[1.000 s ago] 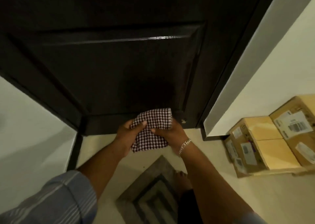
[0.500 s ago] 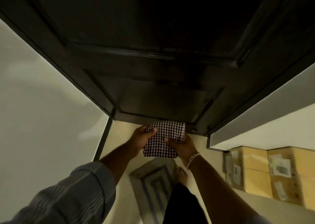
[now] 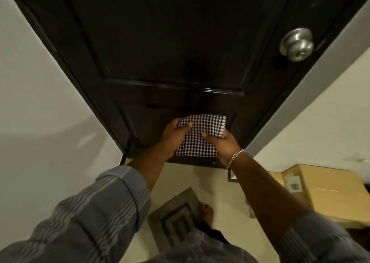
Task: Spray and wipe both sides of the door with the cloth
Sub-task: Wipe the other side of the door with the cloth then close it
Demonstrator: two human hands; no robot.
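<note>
Facing a dark panelled door (image 3: 160, 42), we hold a folded checked cloth (image 3: 200, 136) before its lower panel. Our left hand (image 3: 173, 135) grips the cloth's left edge, our right hand (image 3: 224, 144) its right. A silver knob (image 3: 297, 44) sits upper right.

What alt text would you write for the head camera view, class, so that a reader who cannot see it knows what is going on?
Both hands, left hand and right hand, hold a folded checked cloth in front of the lower panel of a dark door. A silver knob sits upper right; cardboard boxes and a doormat lie on the floor.
</note>
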